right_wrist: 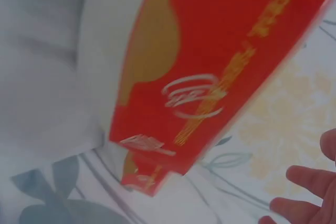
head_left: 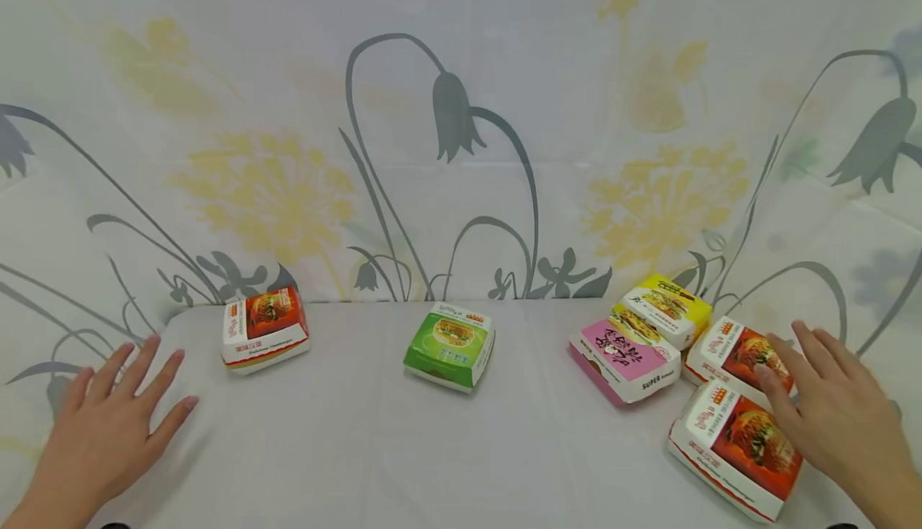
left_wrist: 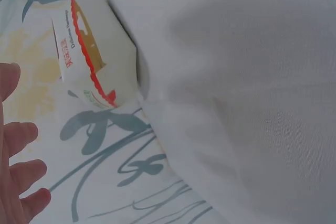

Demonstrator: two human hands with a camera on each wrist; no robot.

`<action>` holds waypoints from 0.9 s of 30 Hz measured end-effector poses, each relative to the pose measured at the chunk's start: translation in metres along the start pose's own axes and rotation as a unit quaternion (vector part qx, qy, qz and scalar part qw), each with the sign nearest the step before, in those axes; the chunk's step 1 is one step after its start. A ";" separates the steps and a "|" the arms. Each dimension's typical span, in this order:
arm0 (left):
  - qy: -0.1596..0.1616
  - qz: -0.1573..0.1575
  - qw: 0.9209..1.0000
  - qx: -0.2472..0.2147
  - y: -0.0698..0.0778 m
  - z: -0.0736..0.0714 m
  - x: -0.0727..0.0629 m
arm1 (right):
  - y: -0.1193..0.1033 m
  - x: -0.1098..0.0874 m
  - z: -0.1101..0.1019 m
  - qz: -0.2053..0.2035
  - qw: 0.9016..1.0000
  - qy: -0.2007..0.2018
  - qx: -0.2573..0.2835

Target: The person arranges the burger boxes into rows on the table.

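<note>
My left hand [head_left: 108,425], fingers spread and holding nothing, hovers at the left. Beyond its fingertips sits a red and white hamburger box [head_left: 265,329], whose white side [left_wrist: 118,51] faces the left wrist view. At the right, my right hand [head_left: 839,409] has its fingers extended and apart. It overlaps the right edges of two red and white hamburger boxes, a front one [head_left: 735,449] and a back one [head_left: 735,349]. In the right wrist view the fingers [right_wrist: 310,179] show beside a large red box side [right_wrist: 210,35], with a gap between.
A green hamburger box [head_left: 450,345] stands alone mid-table. A pink box [head_left: 623,357] and a yellow box [head_left: 670,309] cluster with the red boxes at the right. White cloth [head_left: 360,433] covers the table; a flower-printed curtain [head_left: 461,193] hangs behind its back edge.
</note>
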State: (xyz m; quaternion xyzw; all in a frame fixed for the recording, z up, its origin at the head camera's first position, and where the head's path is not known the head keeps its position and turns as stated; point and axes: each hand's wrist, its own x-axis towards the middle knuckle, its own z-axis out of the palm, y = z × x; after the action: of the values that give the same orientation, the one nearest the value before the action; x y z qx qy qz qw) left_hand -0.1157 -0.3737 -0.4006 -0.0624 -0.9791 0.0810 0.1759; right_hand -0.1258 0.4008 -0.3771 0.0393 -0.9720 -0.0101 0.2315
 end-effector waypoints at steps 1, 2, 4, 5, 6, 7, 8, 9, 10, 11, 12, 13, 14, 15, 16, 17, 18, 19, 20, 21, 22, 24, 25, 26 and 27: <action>0.001 0.001 1.000 -0.008 0.000 0.001 0.001 | -0.001 0.001 0.000 0.000 1.000 -0.004 0.008; 0.001 0.001 1.000 -0.014 0.001 0.001 0.001 | -0.003 0.001 0.000 0.004 1.000 -0.011 0.018; -0.005 -0.006 1.000 -0.027 0.002 0.001 0.003 | -0.007 0.002 -0.001 0.008 0.999 -0.023 0.040; -0.006 -0.008 0.999 -0.031 0.002 0.002 0.004 | -0.010 0.003 -0.002 0.008 0.998 -0.023 0.053; -0.009 -0.012 0.999 -0.033 0.003 0.002 0.005 | -0.013 0.004 -0.002 0.004 0.998 -0.021 0.066; -0.003 -0.011 0.999 -0.038 0.003 0.003 0.005 | -0.016 0.005 -0.002 0.001 0.997 -0.020 0.077; 0.004 -0.010 0.999 -0.045 0.004 0.003 0.006 | -0.020 0.006 -0.003 -0.002 0.996 -0.015 0.087; 0.008 -0.010 0.998 -0.054 0.004 0.004 0.007 | -0.024 0.006 -0.003 -0.007 0.995 -0.009 0.096; 0.017 -0.008 0.998 -0.065 0.005 0.005 0.007 | -0.029 0.007 -0.004 -0.012 0.994 -0.001 0.104; 0.030 -0.004 0.996 -0.078 0.005 0.006 0.008 | -0.034 0.008 -0.005 -0.014 0.994 0.001 0.110; 0.038 -0.003 0.995 -0.095 0.005 0.006 0.009 | -0.040 0.009 -0.005 -0.016 0.993 0.002 0.115; 0.045 -0.002 0.993 -0.113 0.005 0.006 0.010 | -0.045 0.009 -0.007 -0.019 0.992 0.005 0.123; 0.045 -0.006 0.990 -0.131 0.004 0.006 0.012 | -0.051 0.010 -0.007 -0.025 0.991 0.015 0.132; 0.044 -0.012 0.988 -0.150 0.004 0.005 0.014 | -0.057 0.010 -0.008 -0.029 0.990 0.016 0.136; 0.044 -0.018 0.985 -0.169 0.003 0.005 0.016 | -0.064 0.011 -0.008 -0.036 0.990 0.023 0.138; 0.038 -0.025 0.982 -0.185 0.001 0.005 0.019 | -0.070 0.011 -0.008 -0.047 0.989 0.031 0.137; 0.029 -0.034 0.979 -0.201 0.000 0.005 0.021 | -0.077 0.011 -0.008 -0.058 0.988 0.040 0.137; 0.018 -0.044 0.975 -0.217 -0.001 0.006 0.023 | -0.084 0.011 -0.007 -0.072 0.987 0.049 0.136; 0.008 -0.054 0.971 -0.234 -0.003 0.007 0.025 | -0.091 0.011 -0.006 -0.083 0.986 0.055 0.134; -0.005 -0.065 0.966 -0.252 -0.004 0.009 0.027 | -0.099 0.010 -0.005 -0.092 0.985 0.056 0.131; -0.019 -0.076 0.960 -0.269 -0.006 0.012 0.028 | -0.106 0.010 -0.005 -0.101 0.984 0.061 0.131; -0.043 -0.097 0.946 -0.306 -0.009 0.016 0.031 | -0.121 0.009 -0.004 -0.113 0.982 0.054 0.138; -0.056 -0.108 0.938 -0.325 -0.011 0.019 0.032 | -0.128 0.008 -0.002 -0.120 0.981 0.052 0.144; -0.066 -0.117 0.930 -0.342 -0.013 0.021 0.033 | -0.135 0.008 -0.001 -0.124 0.980 0.048 0.150; -0.075 -0.124 0.924 -0.354 -0.016 0.024 0.034 | -0.142 0.008 0.000 -0.128 0.979 0.044 0.154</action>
State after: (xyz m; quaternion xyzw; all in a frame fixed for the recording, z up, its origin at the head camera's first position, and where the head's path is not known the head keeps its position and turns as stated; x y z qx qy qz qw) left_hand -0.1576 -0.3872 -0.4082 0.0079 -0.9543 -0.2887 0.0766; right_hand -0.1226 0.2584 -0.3791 0.1993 -0.9376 0.1120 0.2621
